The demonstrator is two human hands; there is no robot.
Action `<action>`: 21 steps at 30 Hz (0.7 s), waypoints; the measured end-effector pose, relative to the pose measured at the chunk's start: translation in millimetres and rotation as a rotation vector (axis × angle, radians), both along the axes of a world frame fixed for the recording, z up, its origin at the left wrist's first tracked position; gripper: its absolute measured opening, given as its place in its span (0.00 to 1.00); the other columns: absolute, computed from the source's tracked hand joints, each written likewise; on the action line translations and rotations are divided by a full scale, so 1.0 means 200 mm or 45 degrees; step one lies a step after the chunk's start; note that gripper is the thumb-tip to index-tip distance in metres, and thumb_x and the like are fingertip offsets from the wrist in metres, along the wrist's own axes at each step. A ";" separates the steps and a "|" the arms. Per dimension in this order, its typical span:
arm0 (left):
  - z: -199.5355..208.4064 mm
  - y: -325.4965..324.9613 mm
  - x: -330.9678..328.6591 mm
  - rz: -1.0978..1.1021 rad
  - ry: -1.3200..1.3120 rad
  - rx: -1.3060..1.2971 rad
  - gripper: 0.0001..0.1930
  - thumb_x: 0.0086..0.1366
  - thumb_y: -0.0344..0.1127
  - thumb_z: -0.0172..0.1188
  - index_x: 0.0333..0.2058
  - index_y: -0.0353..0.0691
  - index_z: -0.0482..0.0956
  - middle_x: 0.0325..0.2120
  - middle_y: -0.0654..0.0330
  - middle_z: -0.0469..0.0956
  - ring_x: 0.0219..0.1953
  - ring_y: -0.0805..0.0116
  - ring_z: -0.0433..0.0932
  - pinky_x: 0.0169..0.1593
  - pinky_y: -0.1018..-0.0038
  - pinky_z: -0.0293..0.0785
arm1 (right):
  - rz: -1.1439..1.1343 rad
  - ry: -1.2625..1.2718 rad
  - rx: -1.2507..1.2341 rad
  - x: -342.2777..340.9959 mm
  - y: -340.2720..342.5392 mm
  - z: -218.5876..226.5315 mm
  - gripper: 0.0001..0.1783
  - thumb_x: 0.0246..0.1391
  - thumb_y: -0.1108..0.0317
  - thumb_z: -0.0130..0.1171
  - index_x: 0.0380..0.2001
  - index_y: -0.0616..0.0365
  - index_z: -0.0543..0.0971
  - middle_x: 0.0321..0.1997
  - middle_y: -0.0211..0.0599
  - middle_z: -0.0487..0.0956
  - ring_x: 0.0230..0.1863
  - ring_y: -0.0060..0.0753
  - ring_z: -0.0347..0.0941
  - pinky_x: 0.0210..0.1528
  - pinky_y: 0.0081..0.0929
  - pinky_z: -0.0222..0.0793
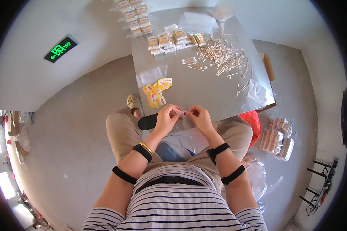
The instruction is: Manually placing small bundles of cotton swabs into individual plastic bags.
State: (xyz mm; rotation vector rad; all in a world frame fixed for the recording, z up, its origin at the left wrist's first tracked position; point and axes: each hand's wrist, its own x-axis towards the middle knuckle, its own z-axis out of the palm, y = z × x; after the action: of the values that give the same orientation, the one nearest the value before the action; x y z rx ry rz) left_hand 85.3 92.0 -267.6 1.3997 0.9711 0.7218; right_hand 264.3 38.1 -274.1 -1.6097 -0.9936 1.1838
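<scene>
At the table's near edge, my left hand point(167, 119) and my right hand point(201, 119) are close together, fingers pinched. Between them is a small clear plastic bag point(185, 124), held at its upper part by both hands; its lower part hangs down and is hard to make out. Just beyond my left hand lie several yellow and white printed cards point(155, 93), spread in a loose pile. Clear flat bags point(149, 76) are stacked behind the cards. Farther off to the right is a big heap of loose cotton swabs point(221, 56), with two small groups of swabs point(194, 64) beside it.
Filled swab packs point(165, 39) are stacked at the table's far left, and more hang in strips point(135, 17) beyond. Plastic sheets point(198, 22) lie at the back. A crumpled clear bag point(256, 92) sits at the right edge. Bundled packs point(277, 138) stand on the floor.
</scene>
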 end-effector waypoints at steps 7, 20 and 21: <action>-0.12 0.14 -0.06 -0.329 0.012 -0.682 0.10 0.67 0.34 0.65 0.35 0.38 0.72 0.47 0.54 0.79 0.40 0.68 0.85 0.33 0.80 0.75 | 0.290 0.107 -0.274 0.09 0.03 -0.16 0.14 0.51 0.65 0.72 0.36 0.60 0.78 0.25 0.25 0.73 0.30 0.18 0.68 0.30 0.21 0.65; -0.14 0.15 -0.11 -0.442 0.006 -0.767 0.11 0.66 0.36 0.66 0.39 0.42 0.73 0.51 0.55 0.81 0.44 0.71 0.82 0.38 0.76 0.77 | 0.297 0.491 -0.388 0.07 -0.04 -0.08 0.14 0.60 0.68 0.64 0.46 0.62 0.76 0.31 0.35 0.82 0.32 0.22 0.78 0.32 0.22 0.75; -0.11 0.16 -0.10 -0.442 0.008 -0.772 0.11 0.66 0.36 0.66 0.39 0.42 0.73 0.51 0.55 0.81 0.44 0.71 0.82 0.38 0.76 0.77 | 0.265 0.472 -0.370 0.07 -0.03 -0.02 0.13 0.61 0.68 0.64 0.45 0.62 0.76 0.31 0.35 0.81 0.31 0.22 0.78 0.32 0.22 0.75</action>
State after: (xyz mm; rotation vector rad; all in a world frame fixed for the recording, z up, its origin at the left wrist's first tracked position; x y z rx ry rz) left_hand 65.5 123.1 -289.8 0.9902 0.8281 0.1374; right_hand 277.9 33.1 -279.0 -1.4490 -0.7858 1.7618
